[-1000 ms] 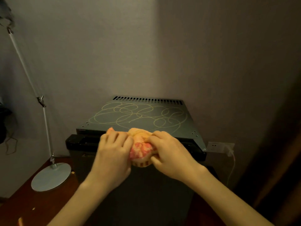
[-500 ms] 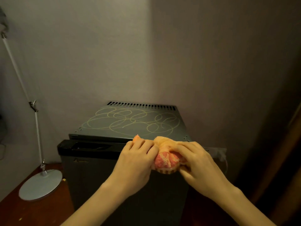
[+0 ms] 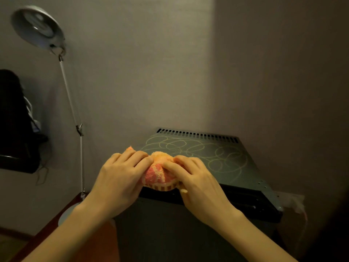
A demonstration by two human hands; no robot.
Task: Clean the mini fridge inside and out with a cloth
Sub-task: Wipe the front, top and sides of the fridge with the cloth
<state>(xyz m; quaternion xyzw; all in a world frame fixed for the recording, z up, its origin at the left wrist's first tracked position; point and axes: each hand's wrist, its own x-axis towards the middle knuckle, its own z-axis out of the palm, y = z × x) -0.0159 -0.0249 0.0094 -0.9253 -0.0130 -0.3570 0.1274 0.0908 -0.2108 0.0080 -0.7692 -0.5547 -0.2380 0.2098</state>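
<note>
At the near front edge of the mini fridge [image 3: 236, 178], on its flat dark metal top, I saw the cloth [image 3: 160, 173] bunched into a soft, nubby terry lump, orange and pink with a striped hem. My left hand [image 3: 119, 178] and right hand [image 3: 198, 184] both gripped it, fingers curled over its folds from either side. Pale looping scribbles [image 3: 198, 148] covered the lid, and a row of vent slots [image 3: 198, 135] ran along its far edge. The door looked closed, so I could not tell what the fridge held. Left stood a lamp with a round metal lamp shade [image 3: 37, 27]; right, a white wall socket [image 3: 290, 200].
</note>
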